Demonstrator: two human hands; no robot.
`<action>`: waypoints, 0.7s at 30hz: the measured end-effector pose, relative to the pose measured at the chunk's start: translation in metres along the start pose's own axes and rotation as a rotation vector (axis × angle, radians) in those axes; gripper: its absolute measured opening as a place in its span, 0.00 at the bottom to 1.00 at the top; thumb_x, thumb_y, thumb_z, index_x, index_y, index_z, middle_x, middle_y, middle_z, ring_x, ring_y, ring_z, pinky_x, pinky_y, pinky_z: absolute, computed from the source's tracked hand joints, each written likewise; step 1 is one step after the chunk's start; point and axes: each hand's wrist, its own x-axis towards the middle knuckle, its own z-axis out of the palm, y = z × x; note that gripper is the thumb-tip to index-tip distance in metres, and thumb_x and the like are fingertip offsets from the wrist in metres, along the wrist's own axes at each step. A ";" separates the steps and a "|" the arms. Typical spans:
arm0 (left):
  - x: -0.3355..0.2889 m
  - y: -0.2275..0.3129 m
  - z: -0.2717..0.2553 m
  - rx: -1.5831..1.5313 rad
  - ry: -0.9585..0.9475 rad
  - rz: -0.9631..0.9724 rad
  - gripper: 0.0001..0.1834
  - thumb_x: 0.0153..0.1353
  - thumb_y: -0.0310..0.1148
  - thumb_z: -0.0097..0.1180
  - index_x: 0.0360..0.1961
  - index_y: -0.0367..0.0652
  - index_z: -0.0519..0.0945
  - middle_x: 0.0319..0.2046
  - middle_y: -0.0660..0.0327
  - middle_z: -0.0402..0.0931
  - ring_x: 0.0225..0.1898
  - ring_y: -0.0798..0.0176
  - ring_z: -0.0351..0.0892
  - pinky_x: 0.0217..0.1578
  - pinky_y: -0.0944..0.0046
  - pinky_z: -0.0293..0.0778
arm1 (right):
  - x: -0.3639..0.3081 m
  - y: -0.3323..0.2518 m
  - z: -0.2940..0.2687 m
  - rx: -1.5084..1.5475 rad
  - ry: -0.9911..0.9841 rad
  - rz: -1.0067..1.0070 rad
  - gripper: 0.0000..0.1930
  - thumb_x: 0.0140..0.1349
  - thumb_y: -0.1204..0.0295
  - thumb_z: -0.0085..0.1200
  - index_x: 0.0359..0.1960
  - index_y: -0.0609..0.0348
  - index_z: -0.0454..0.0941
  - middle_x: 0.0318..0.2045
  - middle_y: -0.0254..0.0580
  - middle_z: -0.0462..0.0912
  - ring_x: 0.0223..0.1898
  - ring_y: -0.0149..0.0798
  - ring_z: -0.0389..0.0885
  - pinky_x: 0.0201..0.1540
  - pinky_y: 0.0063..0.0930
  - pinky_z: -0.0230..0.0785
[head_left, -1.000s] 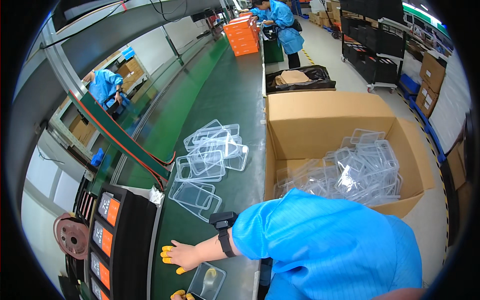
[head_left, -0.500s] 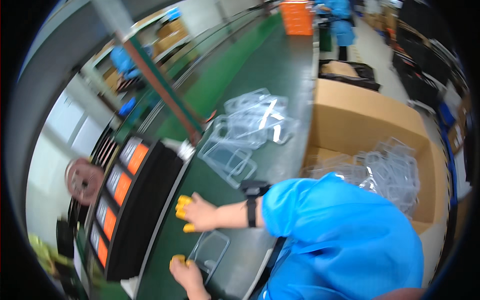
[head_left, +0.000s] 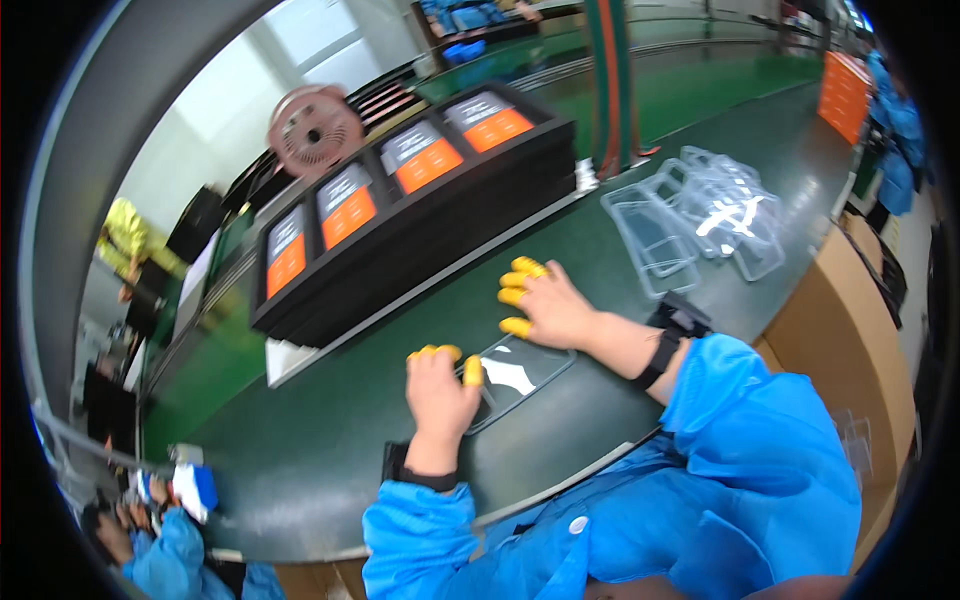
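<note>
A clear plastic tray (head_left: 530, 372) with a rounded rim lies on the green work surface (head_left: 590, 420) in front of me. My left hand (head_left: 440, 390) is at the tray's left end, thumb apart from the fingers and close to the rim. Over the tray's far right part reaches my right hand (head_left: 550, 303), its fingers spread above the green surface. Yellow finger cots cover the fingertips of both hands. Neither hand visibly grips anything, though whether the left thumb touches the rim is unclear.
Beyond my hands stands a long black holder (head_left: 420, 230) with orange-and-grey boxes. More clear trays (head_left: 715, 215) lie piled at the right. A cardboard box (head_left: 850, 330) stands beside the line. Co-workers in blue (head_left: 175, 555) and yellow (head_left: 130, 235) are at the left.
The view has swung to the left, bringing the black holder ahead of me. My hands stay near the same clear tray, which now shows more fully between them.
</note>
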 end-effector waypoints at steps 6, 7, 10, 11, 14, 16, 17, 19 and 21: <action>-0.005 -0.006 0.003 0.023 -0.133 -0.045 0.09 0.44 0.33 0.57 0.24 0.39 0.73 0.26 0.54 0.71 0.33 0.50 0.68 0.34 0.56 0.67 | 0.002 -0.008 -0.015 0.048 -0.135 0.026 0.15 0.48 0.61 0.53 0.32 0.59 0.75 0.46 0.42 0.70 0.54 0.43 0.61 0.57 0.53 0.44; -0.005 -0.006 0.004 0.022 -0.135 -0.030 0.09 0.44 0.33 0.57 0.24 0.38 0.73 0.26 0.54 0.71 0.33 0.50 0.68 0.34 0.57 0.67 | 0.002 -0.008 -0.016 0.048 -0.137 0.028 0.15 0.49 0.62 0.53 0.33 0.59 0.75 0.46 0.42 0.70 0.54 0.43 0.61 0.58 0.52 0.43; -0.006 -0.006 0.003 0.006 -0.151 -0.048 0.09 0.45 0.32 0.57 0.24 0.39 0.73 0.25 0.54 0.70 0.32 0.51 0.68 0.34 0.58 0.67 | 0.000 -0.010 -0.015 0.053 -0.139 0.027 0.15 0.50 0.63 0.53 0.36 0.59 0.75 0.47 0.42 0.69 0.55 0.43 0.61 0.58 0.52 0.43; -0.006 -0.006 0.004 -0.015 -0.161 -0.048 0.09 0.45 0.32 0.57 0.24 0.38 0.73 0.25 0.55 0.70 0.32 0.52 0.68 0.33 0.58 0.67 | -0.001 -0.009 -0.014 0.045 -0.135 0.038 0.16 0.50 0.63 0.53 0.38 0.58 0.74 0.47 0.42 0.69 0.55 0.43 0.61 0.58 0.52 0.43; -0.005 -0.007 0.002 -0.016 -0.169 -0.056 0.09 0.45 0.32 0.57 0.24 0.38 0.73 0.25 0.55 0.71 0.32 0.52 0.69 0.33 0.58 0.67 | 0.000 -0.011 -0.014 0.033 -0.159 0.061 0.18 0.50 0.63 0.52 0.42 0.58 0.73 0.49 0.42 0.68 0.56 0.44 0.60 0.59 0.51 0.43; -0.007 -0.007 0.001 -0.023 -0.178 -0.059 0.09 0.45 0.32 0.57 0.24 0.38 0.73 0.26 0.55 0.71 0.32 0.52 0.69 0.34 0.58 0.67 | 0.000 -0.012 -0.013 0.027 -0.160 0.080 0.19 0.51 0.63 0.52 0.43 0.58 0.72 0.50 0.41 0.67 0.56 0.44 0.59 0.58 0.51 0.43; -0.006 -0.008 0.002 -0.014 -0.164 -0.049 0.09 0.46 0.32 0.57 0.25 0.38 0.73 0.26 0.55 0.71 0.32 0.52 0.69 0.34 0.58 0.67 | 0.001 -0.012 -0.014 0.027 -0.166 0.079 0.21 0.50 0.63 0.52 0.46 0.58 0.70 0.51 0.42 0.65 0.57 0.44 0.58 0.59 0.51 0.43; -0.005 -0.009 0.003 -0.013 -0.157 -0.030 0.09 0.46 0.32 0.57 0.25 0.38 0.73 0.26 0.55 0.71 0.32 0.52 0.69 0.34 0.58 0.67 | 0.001 -0.011 -0.015 0.023 -0.171 0.090 0.23 0.50 0.63 0.52 0.48 0.58 0.68 0.53 0.43 0.63 0.58 0.45 0.56 0.59 0.51 0.43; -0.004 -0.008 0.003 -0.022 -0.181 -0.044 0.09 0.45 0.31 0.57 0.26 0.38 0.74 0.27 0.54 0.72 0.32 0.52 0.69 0.35 0.58 0.67 | 0.003 -0.011 -0.016 -0.019 -0.016 0.091 0.27 0.50 0.62 0.53 0.52 0.58 0.64 0.57 0.45 0.58 0.59 0.46 0.54 0.59 0.52 0.42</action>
